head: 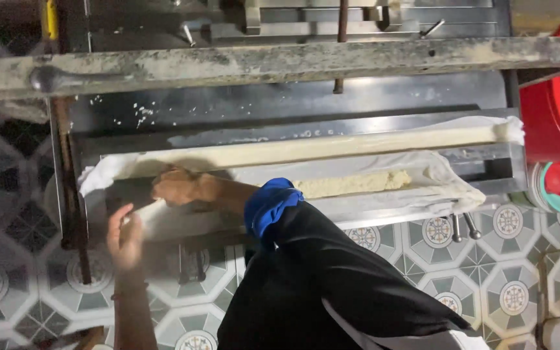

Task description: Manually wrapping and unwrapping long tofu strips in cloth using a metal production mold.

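Our left hand (124, 236) hovers spread, blurred, beside the trough (487, 170). Right hand (177, 186) presses flat on the white cloth (442, 188) at the trough's left end. Dough (351, 183) lies mid-trough: likely soft, crumbly; cloth limp, best gripped at edges.

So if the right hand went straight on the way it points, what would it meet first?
Probably the white cloth lining the long metal trough; the right hand already reaches toward its left end, though depth is unclear.
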